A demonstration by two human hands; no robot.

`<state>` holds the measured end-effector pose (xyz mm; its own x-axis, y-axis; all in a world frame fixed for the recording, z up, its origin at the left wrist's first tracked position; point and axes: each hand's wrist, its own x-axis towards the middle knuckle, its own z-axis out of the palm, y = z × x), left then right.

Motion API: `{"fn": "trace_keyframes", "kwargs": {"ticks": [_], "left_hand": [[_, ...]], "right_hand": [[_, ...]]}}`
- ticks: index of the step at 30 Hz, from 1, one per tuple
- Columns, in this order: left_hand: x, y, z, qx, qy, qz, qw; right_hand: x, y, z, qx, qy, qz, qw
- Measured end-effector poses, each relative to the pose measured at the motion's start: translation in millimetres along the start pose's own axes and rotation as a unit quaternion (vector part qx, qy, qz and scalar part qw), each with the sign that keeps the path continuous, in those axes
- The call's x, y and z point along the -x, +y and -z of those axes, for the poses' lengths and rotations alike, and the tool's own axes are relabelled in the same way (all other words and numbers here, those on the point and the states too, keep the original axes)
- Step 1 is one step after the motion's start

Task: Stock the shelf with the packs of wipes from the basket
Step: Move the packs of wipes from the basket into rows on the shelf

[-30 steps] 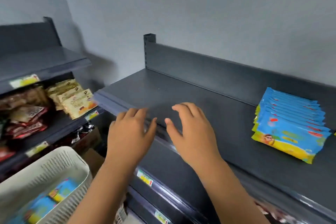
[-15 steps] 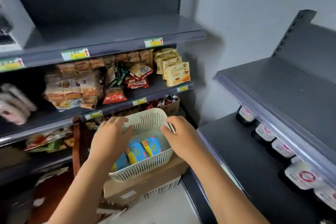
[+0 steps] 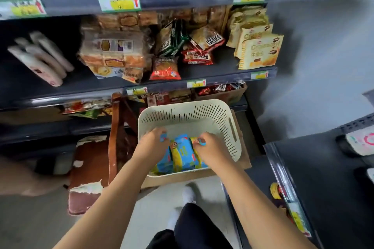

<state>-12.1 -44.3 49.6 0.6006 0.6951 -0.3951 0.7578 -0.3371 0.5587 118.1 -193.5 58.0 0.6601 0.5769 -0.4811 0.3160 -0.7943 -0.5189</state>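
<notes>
Nearest: one black trouser leg [image 3: 194,226] and one white shoe [image 3: 188,194] on the pale floor.

Two bare forearms reach forward into one cream slotted basket [image 3: 183,106].
- Left hand [image 3: 150,143]: fingers curled down over the far end of the leftmost pack, gripping it.
- Right hand [image 3: 210,145]: fingers curled over the far end of the rightmost pack, gripping it.

Packs [image 3: 182,152]: three counted, blue and yellow, lying side by side against the basket's near wall. Cannot tell whether more lie beneath. The far half of the basket floor is bare.

The basket sits on one cardboard box [image 3: 243,147]. One worn brown chair [image 3: 91,166] stands just left of the box. One dark shelf unit [image 3: 323,168] stands along the right edge.

Farther: snack shelves [image 3: 222,70] behind the basket. Middle rail carries three price tags [image 3: 196,83]; the top rail carries three more. Snack bags are crowded and blurred, so not counted.
</notes>
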Motion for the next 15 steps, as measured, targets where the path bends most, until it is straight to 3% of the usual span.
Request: {"fn": "trace_keyframes", "kwargs": {"ticks": [5, 9, 15], "left_hand": [[-53.9, -24.5, -38.2, -0.089, -0.058, 0.02, 0.994], [-81.4, -50.3, -62.7, -0.211, -0.122, 0.032, 0.969], [-92.2, -69.1, -76.5, -0.341, -0.096, 0.0, 0.935]], "right_hand": [[-55.1, 17.2, -52.4, 0.053, -0.072, -0.036, 0.995], [-76.0, 26.7, -88.2, 0.082, -0.063, -0.042, 0.994], [-78.5, 24.7, -103.1, 0.079, -0.054, -0.033, 0.995]]}}
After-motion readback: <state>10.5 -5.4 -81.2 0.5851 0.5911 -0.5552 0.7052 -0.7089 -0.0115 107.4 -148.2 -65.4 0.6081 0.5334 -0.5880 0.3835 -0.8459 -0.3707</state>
